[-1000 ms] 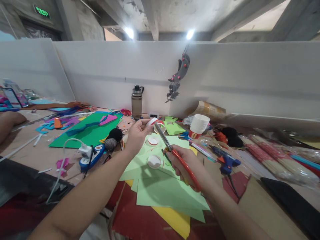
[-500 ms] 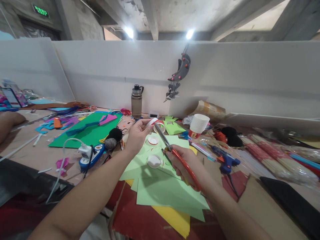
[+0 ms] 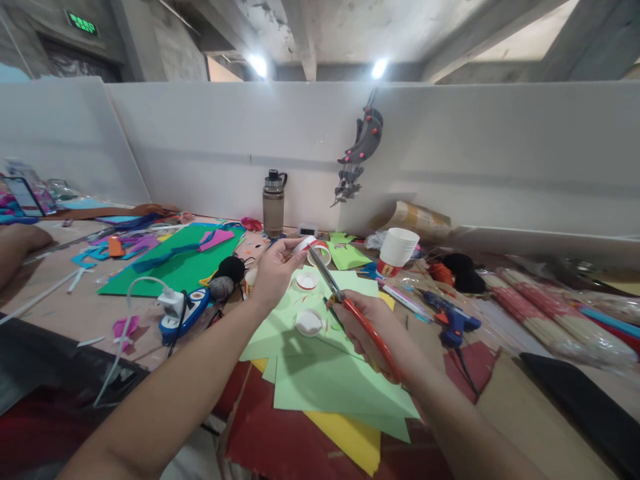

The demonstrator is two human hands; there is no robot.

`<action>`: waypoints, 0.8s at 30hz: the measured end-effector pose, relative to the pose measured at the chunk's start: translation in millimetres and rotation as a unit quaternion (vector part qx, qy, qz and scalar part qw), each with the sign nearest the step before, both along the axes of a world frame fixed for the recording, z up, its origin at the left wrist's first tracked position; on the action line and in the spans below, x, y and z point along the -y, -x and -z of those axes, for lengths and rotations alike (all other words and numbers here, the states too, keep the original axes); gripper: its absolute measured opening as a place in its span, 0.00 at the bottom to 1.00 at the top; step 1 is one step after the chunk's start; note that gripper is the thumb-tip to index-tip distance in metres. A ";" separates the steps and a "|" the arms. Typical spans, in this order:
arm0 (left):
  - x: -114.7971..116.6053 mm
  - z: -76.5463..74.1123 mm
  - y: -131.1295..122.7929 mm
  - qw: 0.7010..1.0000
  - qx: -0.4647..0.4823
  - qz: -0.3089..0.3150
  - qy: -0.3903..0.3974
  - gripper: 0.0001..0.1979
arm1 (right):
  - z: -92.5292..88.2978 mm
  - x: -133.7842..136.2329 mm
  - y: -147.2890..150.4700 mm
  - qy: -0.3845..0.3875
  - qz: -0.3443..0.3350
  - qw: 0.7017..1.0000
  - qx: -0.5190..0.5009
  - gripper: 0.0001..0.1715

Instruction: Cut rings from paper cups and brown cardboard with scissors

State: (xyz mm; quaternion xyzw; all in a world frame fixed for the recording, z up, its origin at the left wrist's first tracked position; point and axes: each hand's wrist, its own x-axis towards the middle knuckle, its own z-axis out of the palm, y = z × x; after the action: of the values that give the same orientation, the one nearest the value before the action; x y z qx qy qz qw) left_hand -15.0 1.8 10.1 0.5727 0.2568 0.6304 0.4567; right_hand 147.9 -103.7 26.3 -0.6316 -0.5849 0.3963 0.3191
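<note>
Between the fingertips of my left hand (image 3: pixel 275 273) is a white-and-red paper strip (image 3: pixel 305 245), pinched at its end. My right hand (image 3: pixel 367 320) is wrapped round red-handled scissors (image 3: pixel 367 333), whose blades point up and left and meet the strip. Whether the blades are parted there is too small to tell. Behind the blade tips is a round white-and-red piece (image 3: pixel 320 254). Below lie two shallow white cup bottoms (image 3: pixel 309 323) on light green paper sheets (image 3: pixel 340 387), with small red and white scraps around them.
A stack of paper cups (image 3: pixel 397 252) stands at the right, near a blue glue gun (image 3: pixel 453 317). At the back is a water bottle (image 3: pixel 273 205). Left are a blue power strip (image 3: pixel 186 319), yarn balls (image 3: pixel 221 288) and a green sheet (image 3: pixel 150 270). Another person's arm (image 3: pixel 20 247) rests far left.
Both hands, the strip and the scissors stay nearly in place. The hanging grey moon ornament at the back has swung slightly to the right.
</note>
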 end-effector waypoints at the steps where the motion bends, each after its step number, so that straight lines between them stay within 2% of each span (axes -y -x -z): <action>1: -0.2 0.0 0.0 1.000 0.001 -0.001 -0.001 0.17 | 0.3 -0.1 0.0 0.001 -0.001 1.000 -0.004 0.12; 24: -6.0 4.3 1.5 1.000 0.012 0.011 0.002 0.17 | -2.5 5.2 -2.7 -0.075 -0.010 0.997 0.027 0.12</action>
State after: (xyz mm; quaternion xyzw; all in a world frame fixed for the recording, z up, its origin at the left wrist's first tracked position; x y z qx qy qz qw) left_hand -16.5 7.9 5.8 0.5671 0.2464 0.6317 0.4676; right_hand 150.6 -108.9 28.8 -0.6108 -0.6273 0.3374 0.3457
